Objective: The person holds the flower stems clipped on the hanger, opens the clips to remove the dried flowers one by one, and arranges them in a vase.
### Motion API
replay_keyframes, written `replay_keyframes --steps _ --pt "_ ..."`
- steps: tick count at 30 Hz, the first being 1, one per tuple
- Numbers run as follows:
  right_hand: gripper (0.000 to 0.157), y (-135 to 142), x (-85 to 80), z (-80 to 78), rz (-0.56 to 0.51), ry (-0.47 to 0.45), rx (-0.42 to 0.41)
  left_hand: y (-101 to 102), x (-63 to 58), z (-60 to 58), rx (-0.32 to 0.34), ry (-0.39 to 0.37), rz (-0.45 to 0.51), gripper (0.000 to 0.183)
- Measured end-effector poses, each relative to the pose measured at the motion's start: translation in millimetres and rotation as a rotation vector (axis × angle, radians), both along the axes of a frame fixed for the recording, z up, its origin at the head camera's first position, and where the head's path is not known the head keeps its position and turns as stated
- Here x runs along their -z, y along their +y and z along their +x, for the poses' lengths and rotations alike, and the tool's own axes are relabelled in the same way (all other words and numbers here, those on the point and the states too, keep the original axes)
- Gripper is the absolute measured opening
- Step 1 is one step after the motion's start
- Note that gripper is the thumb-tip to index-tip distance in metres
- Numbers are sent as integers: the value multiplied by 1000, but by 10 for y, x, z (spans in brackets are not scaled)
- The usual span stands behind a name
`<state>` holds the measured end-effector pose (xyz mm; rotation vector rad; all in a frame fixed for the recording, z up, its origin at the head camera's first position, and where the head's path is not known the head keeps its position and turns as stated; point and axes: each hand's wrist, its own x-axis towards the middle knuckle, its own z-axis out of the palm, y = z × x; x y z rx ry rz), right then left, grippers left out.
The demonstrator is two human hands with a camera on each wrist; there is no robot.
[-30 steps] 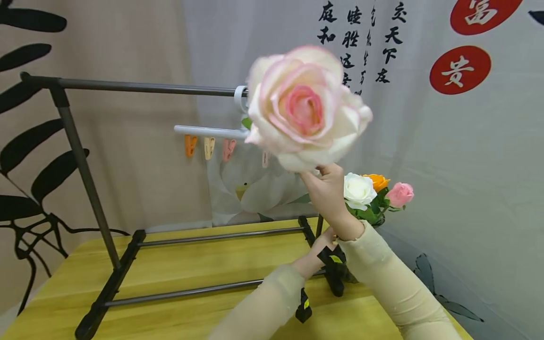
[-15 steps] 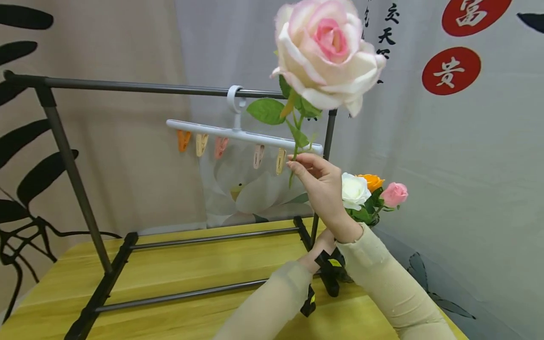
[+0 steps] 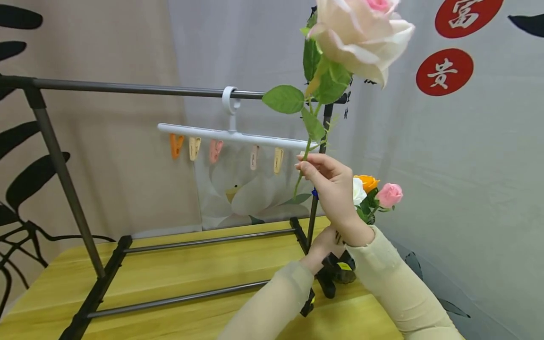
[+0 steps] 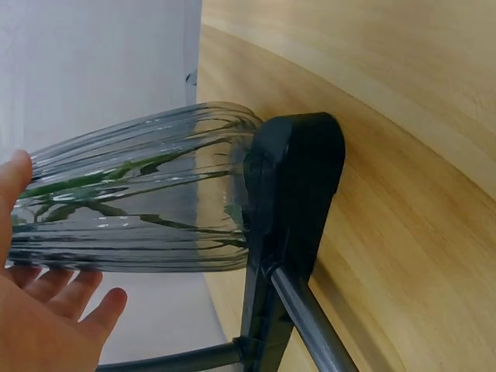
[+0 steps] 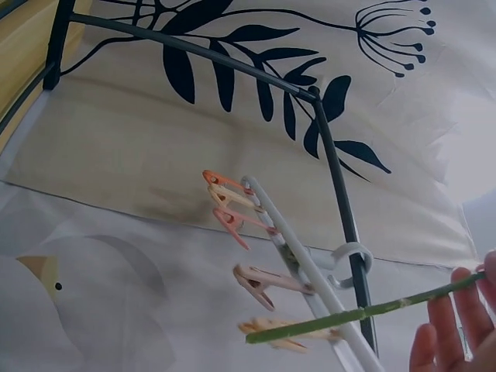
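Note:
My right hand [image 3: 333,191] pinches the green stem [image 3: 303,167] of a large pale pink rose [image 3: 361,40] between thumb and fingers. The bloom rises past the head view's top edge, and the stem's cut end points down. In the right wrist view, that stem end overlaps the lowest clothes peg [image 5: 279,332] on a white hanger [image 5: 310,271]. Lower down, my left hand [image 3: 325,245] grips a ribbed clear glass vase [image 4: 132,201] with stems inside. White, orange and pink roses [image 3: 388,195] stand at the vase's top, partly hidden by my right hand.
The hanger hangs by its ring from the rack's dark top bar [image 3: 140,88], with several pegs below it. The rack's black foot [image 4: 294,178] stands on the wooden table [image 3: 191,264] right beside the vase. A printed curtain [image 3: 425,141] closes off the back.
The rose has moved up and right, its bloom turning away so its leaves and stem show. The left hand has kept its place at the vase, while the head view has shifted slightly.

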<state>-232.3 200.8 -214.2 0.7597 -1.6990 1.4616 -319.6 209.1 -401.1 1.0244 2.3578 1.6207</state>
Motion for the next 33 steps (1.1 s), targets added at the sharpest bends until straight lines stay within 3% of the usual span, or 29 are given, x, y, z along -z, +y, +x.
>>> replay_keyframes --steps 2,6,12,18,26,33 --pt "16 36 -16 22 -5 -5 10 -8 -14 16 -16 4 -31 71" --pt "16 116 -58 66 -34 -14 3 -16 -29 46 -74 34 -138 71" --pt "10 219 -181 116 -143 6 -98 -23 -57 57 -142 129 -233 76" --pt "11 383 -261 189 -253 24 -156 -15 -24 65 -155 142 -247 77" --pt "9 698 -285 309 -322 85 -113 -17 -42 115 -158 171 -266 76" --pt "10 909 -334 400 -457 111 -228 -37 -29 108 -166 157 -260 77"
